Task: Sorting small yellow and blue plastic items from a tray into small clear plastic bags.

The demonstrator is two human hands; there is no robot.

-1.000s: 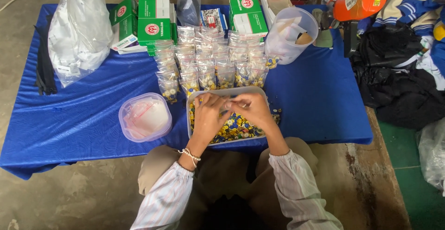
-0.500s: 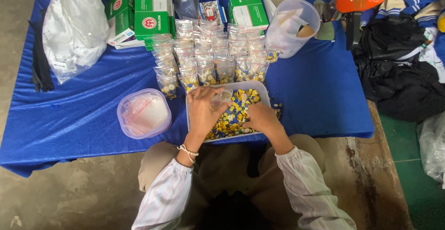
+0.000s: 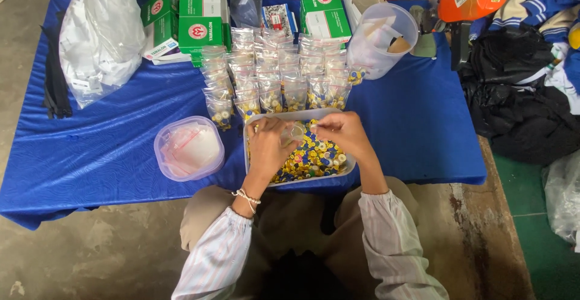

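Small clear plastic bag (image 3: pixel 295 132) pinched between both hands over the tray.

My left hand (image 3: pixel 269 146) and right hand (image 3: pixel 341 132) each hold one side in a pressed-together grip; it hangs between them, equally near both, above the yellow and blue caps (image 3: pixel 311 158) in the shallow white tray (image 3: pixel 350 170) on the blue worktop (image 3: pixel 109 149).

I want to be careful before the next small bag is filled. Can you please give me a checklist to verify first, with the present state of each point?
1. Small clear bag held between both hands over the tray: ok.
2. Left hand grips the bag's side: ok.
3. Right hand is at the bag's other side: ok.
4. Bag mouth opened wide enough: cannot tell, the fingers cover it.
5. Tray holds plenty of yellow and blue caps: ok.
6. Free cloth beside the rows of filled bags for one more: ok, blue cloth is bare to the left.
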